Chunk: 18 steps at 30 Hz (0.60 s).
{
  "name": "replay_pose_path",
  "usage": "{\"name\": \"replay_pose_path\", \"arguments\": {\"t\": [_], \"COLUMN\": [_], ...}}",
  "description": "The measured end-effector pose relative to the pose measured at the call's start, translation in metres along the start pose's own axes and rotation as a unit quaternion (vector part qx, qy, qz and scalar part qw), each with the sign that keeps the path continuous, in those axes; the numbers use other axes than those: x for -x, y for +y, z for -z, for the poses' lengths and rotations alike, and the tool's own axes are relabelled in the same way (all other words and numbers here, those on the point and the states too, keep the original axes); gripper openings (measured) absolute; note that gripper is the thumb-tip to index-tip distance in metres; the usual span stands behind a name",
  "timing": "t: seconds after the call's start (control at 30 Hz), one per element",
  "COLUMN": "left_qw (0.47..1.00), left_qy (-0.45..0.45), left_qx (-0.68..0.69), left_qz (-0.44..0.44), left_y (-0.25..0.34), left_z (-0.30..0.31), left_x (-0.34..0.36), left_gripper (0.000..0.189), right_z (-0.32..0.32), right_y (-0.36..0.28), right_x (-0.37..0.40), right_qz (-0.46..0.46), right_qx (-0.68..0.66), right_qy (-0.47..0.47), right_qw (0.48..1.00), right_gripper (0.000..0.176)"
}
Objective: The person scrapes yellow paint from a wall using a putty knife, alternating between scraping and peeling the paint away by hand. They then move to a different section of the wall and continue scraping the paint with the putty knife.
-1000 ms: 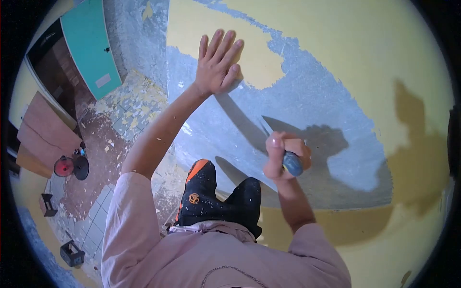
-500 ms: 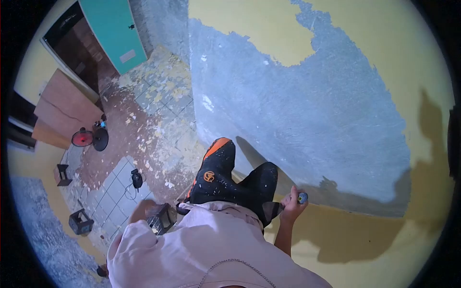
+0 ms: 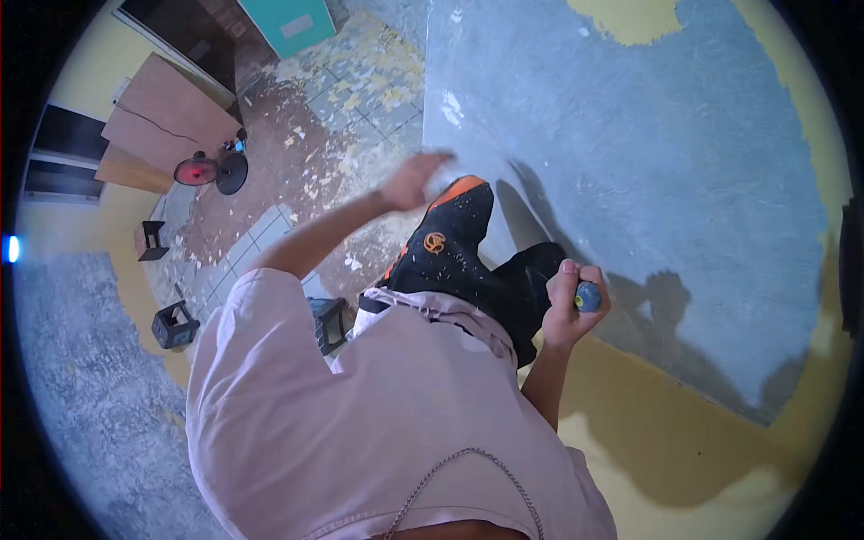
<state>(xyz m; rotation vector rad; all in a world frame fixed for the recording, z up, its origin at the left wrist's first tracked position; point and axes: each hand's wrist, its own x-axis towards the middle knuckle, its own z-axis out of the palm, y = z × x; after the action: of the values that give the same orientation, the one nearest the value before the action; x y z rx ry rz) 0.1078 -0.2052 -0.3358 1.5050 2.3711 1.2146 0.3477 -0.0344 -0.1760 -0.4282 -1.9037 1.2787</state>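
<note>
My left hand [image 3: 412,182] reaches out above the dark trousers [image 3: 463,236], near the orange knee patch. Its fingers look stretched out but are blurred by motion, and I see nothing held in them. Close to the wall, my right hand [image 3: 576,301] is wrapped round the handle of a scraper [image 3: 588,297]. The rounded grey-blue handle end with a yellow spot points up at me; the blade is hidden from this angle. Beside both hands rises the wall [image 3: 621,153], bare grey-blue with yellow paint around it. White flecks dot the trousers.
Paint flakes litter the tiled floor [image 3: 310,153]. A red and black fan [image 3: 196,169] stands before brown boards [image 3: 171,103]. Dark stools stand at the left [image 3: 175,324] and beside my body [image 3: 331,324]. A teal door [image 3: 286,22] is at the top.
My left arm has swung forward from low at my side, bringing the hand over the knee. My right hand keeps the scraper, its handle end turned more toward me. The view has shifted.
</note>
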Motion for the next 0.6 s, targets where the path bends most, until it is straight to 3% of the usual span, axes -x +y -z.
{"name": "replay_pose_path", "arguments": {"t": [0.03,0.07,0.13,0.17,0.2,0.23,0.27,0.3,0.37,0.4,0.43,0.47,0.5,0.57,0.6], "left_qw": [0.930,0.929,0.946,0.906,0.711,0.675,0.751,0.776,0.892,0.964,0.948,0.945,0.943,0.905,0.901], "left_qy": [-0.331,-0.334,-0.292,-0.170,-0.192,-0.169,-0.181,-0.176,-0.056,0.011,-0.244,-0.317,-0.322,-0.333,-0.419], "left_qx": [-0.141,-0.139,-0.132,-0.034,-0.138,-0.154,-0.081,-0.221,-0.246,-0.151,-0.102,0.021,0.020,0.045,-0.086], "left_qz": [-0.080,-0.083,0.049,0.386,0.662,0.702,0.630,0.564,0.376,0.218,0.177,-0.071,-0.079,-0.261,-0.079], "left_y": [0.013,0.009,-0.037,-0.096,-0.173,-0.282,-0.227,-0.154,-0.057,-0.028,0.028,0.065,0.052,0.013,0.010], "left_z": [-0.009,-0.018,-0.052,-0.071,-0.079,-0.089,-0.044,-0.027,-0.028,-0.046,-0.044,-0.041,-0.052,-0.092,-0.082], "left_x": [0.011,0.030,0.103,0.131,0.152,0.212,0.193,0.149,0.100,0.093,0.063,0.056,0.055,0.047,0.016], "left_gripper": [0.051,0.051,0.056,0.050,0.054,0.061,0.066,0.061,0.052,0.045,0.055,0.057,0.057,0.056,0.056], "right_z": [0.007,0.012,0.029,0.038,0.042,0.049,0.059,0.064,0.069,0.069,0.070,0.069,0.067,0.062,0.057], "right_y": [0.009,0.014,0.014,0.015,0.017,0.013,0.014,0.019,0.022,0.024,0.026,0.026,0.022,0.012,0.007], "right_x": [0.010,0.018,0.031,0.037,0.040,0.041,0.043,0.042,0.039,0.036,0.032,0.028,0.025,0.020,0.018], "right_qz": [-0.068,-0.134,-0.164,-0.192,-0.220,-0.246,-0.247,-0.240,-0.225,-0.228,-0.209,-0.188,-0.189,-0.181,-0.177], "right_qx": [-0.035,-0.069,-0.103,-0.063,-0.025,0.004,0.013,0.009,-0.014,-0.014,-0.019,-0.024,-0.029,-0.008,0.010], "right_qy": [0.010,0.023,0.031,0.061,0.100,0.113,0.118,0.132,0.153,0.161,0.169,0.178,0.181,0.177,0.171], "right_qw": [0.997,0.988,0.981,0.977,0.970,0.963,0.962,0.962,0.962,0.960,0.963,0.966,0.965,0.967,0.969], "right_gripper": [0.026,0.027,0.028,0.029,0.030,0.032,0.032,0.032,0.029,0.029,0.029,0.029,0.029,0.030,0.030]}}
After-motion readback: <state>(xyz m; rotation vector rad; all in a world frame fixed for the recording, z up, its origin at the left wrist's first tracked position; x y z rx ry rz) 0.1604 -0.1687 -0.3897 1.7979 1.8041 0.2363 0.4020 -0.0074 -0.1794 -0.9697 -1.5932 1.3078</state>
